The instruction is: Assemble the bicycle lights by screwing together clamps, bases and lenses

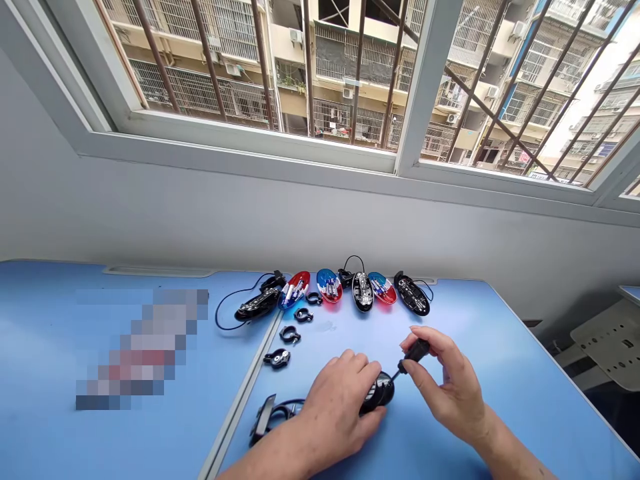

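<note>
My left hand (pixel 343 403) lies over a black oval housing (pixel 384 392) on the blue table and holds it down, covering much of it. The fingers of my right hand (pixel 450 387) pinch the black handle of a small screwdriver (pixel 417 352). Its shaft slants down to the left, and the tip meets the housing beside my left fingertips. A black bracket (pixel 262 421) with a cable and a ring clamp lies left of my left wrist.
Black housings with cables (pixel 363 292) and red-blue shells (pixel 295 290) line the back of the table (pixel 505 373). Several black ring clamps (pixel 277 359) lie left of centre. A seam crosses the tabletop, with a blurred item (pixel 145 353) farther left. Behind are a wall and barred windows.
</note>
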`<state>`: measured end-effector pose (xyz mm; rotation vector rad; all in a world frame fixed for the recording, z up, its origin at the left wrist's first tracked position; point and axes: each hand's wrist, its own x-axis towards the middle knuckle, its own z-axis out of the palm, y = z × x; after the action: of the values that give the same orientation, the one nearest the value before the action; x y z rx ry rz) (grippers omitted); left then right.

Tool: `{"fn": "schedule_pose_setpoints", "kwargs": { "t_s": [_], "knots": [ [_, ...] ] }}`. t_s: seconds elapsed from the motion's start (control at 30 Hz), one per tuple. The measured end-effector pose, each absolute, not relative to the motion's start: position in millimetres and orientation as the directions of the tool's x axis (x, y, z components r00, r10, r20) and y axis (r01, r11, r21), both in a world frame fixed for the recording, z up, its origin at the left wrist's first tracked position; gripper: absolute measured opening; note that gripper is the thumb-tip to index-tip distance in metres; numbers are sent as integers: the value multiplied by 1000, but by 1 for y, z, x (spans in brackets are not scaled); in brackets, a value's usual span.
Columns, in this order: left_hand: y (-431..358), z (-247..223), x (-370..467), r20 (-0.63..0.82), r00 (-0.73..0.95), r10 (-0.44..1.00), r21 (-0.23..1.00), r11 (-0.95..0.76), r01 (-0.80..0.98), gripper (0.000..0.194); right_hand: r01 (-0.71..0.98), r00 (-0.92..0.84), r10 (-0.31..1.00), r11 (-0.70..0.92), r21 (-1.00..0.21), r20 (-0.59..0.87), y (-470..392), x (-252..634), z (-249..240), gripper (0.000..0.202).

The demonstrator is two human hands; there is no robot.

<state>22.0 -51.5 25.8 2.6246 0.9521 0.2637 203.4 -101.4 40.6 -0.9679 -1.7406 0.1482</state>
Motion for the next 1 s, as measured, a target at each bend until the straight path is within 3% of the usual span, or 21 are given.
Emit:
{"fn": "schedule_pose_setpoints", "kwargs": {
  "t_s": [0.17,0.47,0.7,1.0],
  "knots": [
    [-51,27,22,53,753,655,374,-713,594,11,519,-54,688,638,-568,724,-104,204,38,47],
    [-51,28,23,45,757,651,370,-715,593,12,504,-219,645,717,-481,732,-103,203,50,47],
    [-52,30,23,25,755,655,366,-709,603,17,535,-129,601,712,-455,789,-102,204,49,39],
    [-52,32,23,28,756,654,358,-713,603,13,538,-66,688,635,-555,723,-104,202,42,41]
  ]
}}
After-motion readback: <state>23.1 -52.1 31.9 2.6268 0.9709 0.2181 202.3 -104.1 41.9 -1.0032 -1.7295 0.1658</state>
